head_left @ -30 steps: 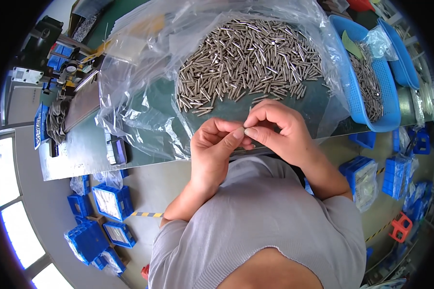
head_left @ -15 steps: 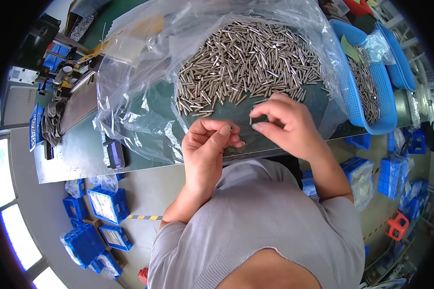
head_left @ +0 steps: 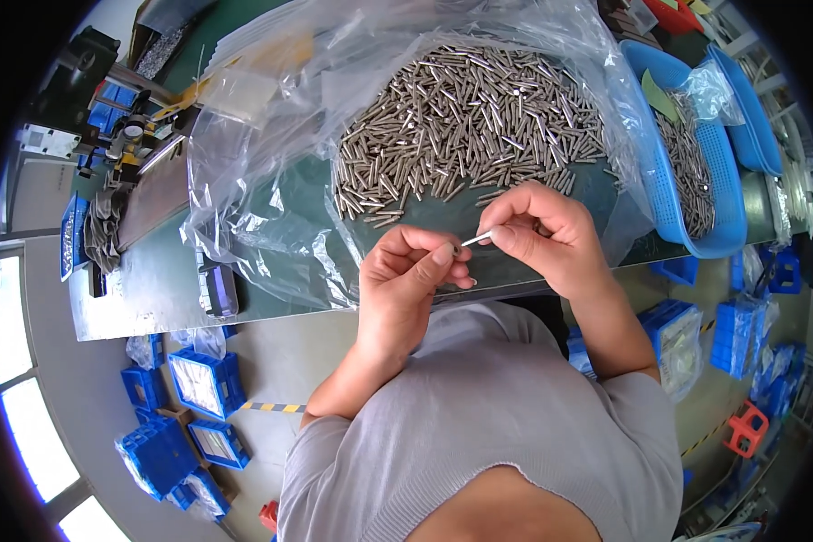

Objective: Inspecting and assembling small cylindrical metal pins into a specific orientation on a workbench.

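Note:
A slim metal pin (head_left: 477,239) is pinched between the thumb and fingertips of my right hand (head_left: 551,239). It slants down to the left, and its far tip meets a small round metal piece (head_left: 458,249) in my left hand (head_left: 399,282). That piece sits between thumb and index finger; it is too small to tell its exact kind, or whether the pin is inside it. Just beyond both hands, a broad pile of similar metal pins (head_left: 470,117) lies on a clear plastic sheet (head_left: 262,226) over the green bench.
A blue basket (head_left: 730,194) on the right holds more pins and a green leaf-shaped piece. Another blue basket (head_left: 759,135) leans beside it. Clamping equipment (head_left: 131,131) stands at the left. Blue crates (head_left: 158,456) are stacked on the floor.
My right hand has turned the pin from upright to slanting, and its tip now touches the piece in my left hand. Both hands are closer together; the left has shifted slightly right.

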{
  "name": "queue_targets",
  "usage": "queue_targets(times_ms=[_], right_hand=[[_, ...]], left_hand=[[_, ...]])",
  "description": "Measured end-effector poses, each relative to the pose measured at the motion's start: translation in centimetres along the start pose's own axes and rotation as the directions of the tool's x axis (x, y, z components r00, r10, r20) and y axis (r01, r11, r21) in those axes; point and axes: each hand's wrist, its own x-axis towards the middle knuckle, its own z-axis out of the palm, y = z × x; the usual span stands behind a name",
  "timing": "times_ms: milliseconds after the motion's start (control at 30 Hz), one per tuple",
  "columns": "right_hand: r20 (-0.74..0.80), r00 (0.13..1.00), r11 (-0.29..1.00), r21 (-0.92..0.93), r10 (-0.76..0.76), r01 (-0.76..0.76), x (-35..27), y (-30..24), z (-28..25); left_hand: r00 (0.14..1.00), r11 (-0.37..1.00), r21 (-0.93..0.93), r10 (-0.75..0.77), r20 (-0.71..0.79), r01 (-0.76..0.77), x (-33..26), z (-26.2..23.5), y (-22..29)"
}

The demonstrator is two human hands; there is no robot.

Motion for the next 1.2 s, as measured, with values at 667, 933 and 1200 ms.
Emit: queue_targets(times_ms=[667,933,1200], right_hand=[[-0.045,0.998,0.998,-0.022,-0.054,0.053,-0.3,0.5,0.8],[0.018,0.992,0.988,-0.092,0.123,-0.121,-0.4,-0.6,0.9],[-0.165,0.971,0.878,0.472,0.171,-0.075,-1.3,0.1,-3.4]], left_hand=[[1.0,0.999,0.025,-0.029,0.005,0.029,0.2,0.8,-0.2],[1.0,0.996,0.089,0.007,0.015,-0.008,0.3,0.9,-0.3],[1.0,0.995,0.089,0.031,0.004,-0.032,0.6,1.0,-0.2]])
